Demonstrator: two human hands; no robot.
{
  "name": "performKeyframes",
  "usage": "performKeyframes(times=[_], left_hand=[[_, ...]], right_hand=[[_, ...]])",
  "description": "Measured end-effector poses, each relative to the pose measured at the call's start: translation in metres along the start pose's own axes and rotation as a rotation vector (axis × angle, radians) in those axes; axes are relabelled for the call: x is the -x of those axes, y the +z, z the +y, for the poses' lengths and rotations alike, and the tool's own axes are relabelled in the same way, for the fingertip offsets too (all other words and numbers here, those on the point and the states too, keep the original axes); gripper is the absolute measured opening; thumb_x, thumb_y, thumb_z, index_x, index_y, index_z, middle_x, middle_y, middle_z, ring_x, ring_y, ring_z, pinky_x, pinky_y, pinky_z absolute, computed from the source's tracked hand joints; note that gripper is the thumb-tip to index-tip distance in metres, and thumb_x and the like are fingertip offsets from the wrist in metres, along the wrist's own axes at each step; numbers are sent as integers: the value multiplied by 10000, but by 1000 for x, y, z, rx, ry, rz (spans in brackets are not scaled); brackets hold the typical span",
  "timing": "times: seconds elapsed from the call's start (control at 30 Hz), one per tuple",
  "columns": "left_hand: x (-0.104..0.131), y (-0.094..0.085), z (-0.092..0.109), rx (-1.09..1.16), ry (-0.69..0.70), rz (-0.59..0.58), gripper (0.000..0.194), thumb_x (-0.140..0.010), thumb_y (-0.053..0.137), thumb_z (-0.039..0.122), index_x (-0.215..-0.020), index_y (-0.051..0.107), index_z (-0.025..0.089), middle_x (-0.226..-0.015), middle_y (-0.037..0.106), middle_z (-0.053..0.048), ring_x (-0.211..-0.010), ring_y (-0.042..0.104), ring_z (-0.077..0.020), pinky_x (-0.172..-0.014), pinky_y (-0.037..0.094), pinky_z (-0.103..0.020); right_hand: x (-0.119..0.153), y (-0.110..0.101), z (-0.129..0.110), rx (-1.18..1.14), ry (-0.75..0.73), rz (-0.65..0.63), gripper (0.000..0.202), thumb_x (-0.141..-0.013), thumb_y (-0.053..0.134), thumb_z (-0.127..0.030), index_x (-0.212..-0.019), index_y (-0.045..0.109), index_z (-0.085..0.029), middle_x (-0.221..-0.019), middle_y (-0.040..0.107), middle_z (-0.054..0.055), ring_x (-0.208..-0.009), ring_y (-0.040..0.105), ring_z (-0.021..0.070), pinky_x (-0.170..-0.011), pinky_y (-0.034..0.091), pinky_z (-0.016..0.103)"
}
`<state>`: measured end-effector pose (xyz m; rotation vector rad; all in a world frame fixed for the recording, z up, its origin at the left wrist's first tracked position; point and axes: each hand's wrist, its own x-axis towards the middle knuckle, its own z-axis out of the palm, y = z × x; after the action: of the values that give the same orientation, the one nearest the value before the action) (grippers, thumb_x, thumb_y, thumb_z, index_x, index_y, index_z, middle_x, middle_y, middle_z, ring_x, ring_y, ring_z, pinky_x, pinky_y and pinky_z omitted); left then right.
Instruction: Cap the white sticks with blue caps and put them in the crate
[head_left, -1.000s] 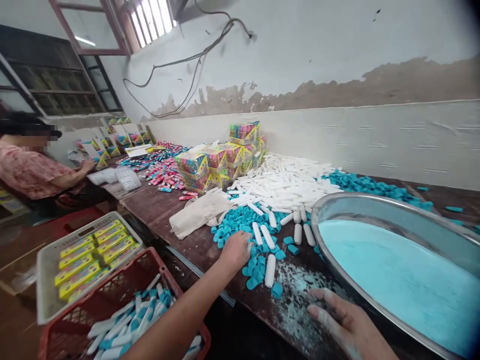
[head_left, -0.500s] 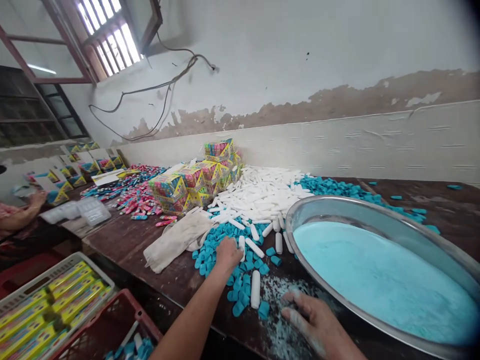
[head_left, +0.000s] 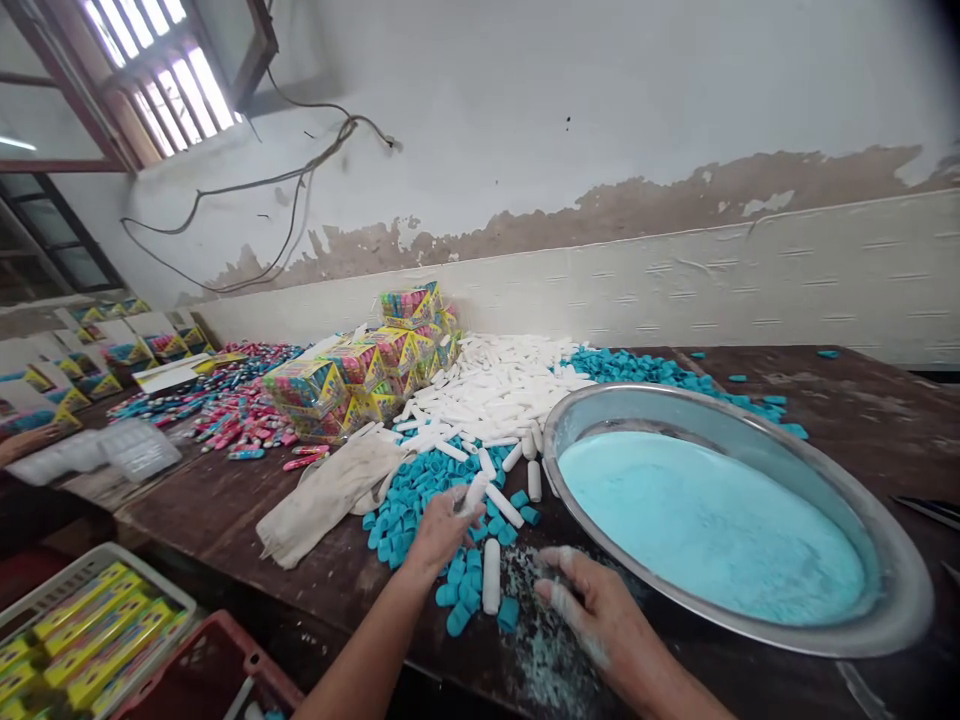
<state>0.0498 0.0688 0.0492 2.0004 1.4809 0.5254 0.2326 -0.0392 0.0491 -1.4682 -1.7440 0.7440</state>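
Observation:
My left hand (head_left: 437, 535) pinches a white plastic tube (head_left: 475, 491), tilted up, over the blue caps (head_left: 412, 500). Just below its fingers a second white tube (head_left: 491, 577) lies on the table among several caps. My right hand (head_left: 604, 615) has its thumb and fingers apart, with nothing seen between them. Pale dust coats its fingertips, and it hovers by the near left side of a large metal basin (head_left: 896, 590). Light blue powder (head_left: 705, 500) fills the basin's bottom. Behind the caps spreads a heap of white tubes (head_left: 502, 385).
A cloth (head_left: 330, 500) lies left of the caps. Behind it stand stacked display boxes (head_left: 367, 370) beside loose pink and blue tubes (head_left: 247, 410). Crates, one with yellow boxes (head_left: 97, 630), sit below the table's left edge. Another person's hand (head_left: 30, 440) shows far left.
My left hand has lifted a white tube from among the caps. My right hand has risen slightly, its fingers still apart. The view has turned right, showing the basin's far right rim.

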Motion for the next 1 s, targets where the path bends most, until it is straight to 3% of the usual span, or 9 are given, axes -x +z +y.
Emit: performKeyframes(times=[0.1, 0.17, 0.3, 0.4, 0.53, 0.57, 0.67, 0.8, 1.0], left_hand=[[37, 16, 16, 455, 143, -203, 319, -800, 457, 372, -959, 568, 119, -858, 614, -45, -771, 585, -161, -629, 472, -219], [55, 29, 28, 638, 195, -282, 297, -775, 509, 373, -872, 599, 108, -787, 611, -32, -751, 569, -162, -649, 465, -228], [71, 47, 41, 518, 246, -243, 251, -791, 499, 347, -814, 631, 135, -783, 634, -20, -777, 568, -172, -689, 472, -240], [75, 52, 24, 348, 307, -78, 276, -791, 509, 313, -1027, 588, 194, -1021, 620, -38, -948, 559, -200, -797, 479, -270], [81, 54, -32, 33, 444, 371, 331, -793, 520, 264, -1124, 516, 252, -1201, 521, -49, -1134, 462, -222, -933, 424, -335], [82, 55, -45, -31, 463, 449, 336, -795, 516, 256, -1131, 505, 256, -1212, 507, -52, -1147, 450, -229, -935, 424, -351], [85, 61, -70, -151, 455, 552, 368, -807, 492, 245, -1173, 452, 256, -1252, 458, -63, -1193, 397, -258, -941, 419, -405], [83, 71, -75, -188, 376, 544, 408, -826, 456, 259, -1228, 385, 263, -1307, 392, -67, -1242, 321, -283, -933, 423, -442], [77, 79, -79, -162, 347, 615, 390, -826, 452, 280, -1214, 409, 284, -1282, 426, -41, -1218, 354, -292, -891, 453, -445]], right_hand=[[-5, 0, -5, -26, -48, 121, 324, -771, 488, -296, -1045, 585, -154, -960, 584, 86, -891, 539, 196, -799, 414, 305], [-4, 3, -9, -30, -98, 160, 228, -742, 527, -256, -923, 637, -172, -866, 574, 61, -825, 534, 179, -757, 425, 287], [8, 1, -18, -86, -184, 200, 175, -782, 510, -275, -720, 652, -194, -742, 534, 23, -724, 512, 135, -669, 422, 233], [16, -26, -22, -115, -178, 190, 219, -826, 469, -315, -761, 638, -192, -761, 570, 17, -731, 527, 123, -686, 418, 215], [7, -91, -8, 144, -85, 197, 247, -838, 443, -354, -856, 623, -186, -791, 614, 30, -744, 555, 139, -680, 414, 222], [1, -105, 0, 282, -43, 152, 259, -845, 426, -340, -834, 629, -179, -770, 620, 37, -711, 562, 139, -663, 411, 227], [-25, -128, 29, 741, 155, -166, 153, -764, 502, -187, -752, 651, -155, -768, 648, 80, -694, 588, 177, -637, 407, 257], [-56, -116, 58, 853, 232, -268, 93, -621, 571, -55, -625, 650, -104, -717, 653, 157, -738, 608, 270, -641, 414, 317], [-73, -81, 68, 721, 183, -273, 194, -612, 479, -8, -564, 620, -132, -672, 654, 84, -747, 604, 226, -679, 414, 301]])
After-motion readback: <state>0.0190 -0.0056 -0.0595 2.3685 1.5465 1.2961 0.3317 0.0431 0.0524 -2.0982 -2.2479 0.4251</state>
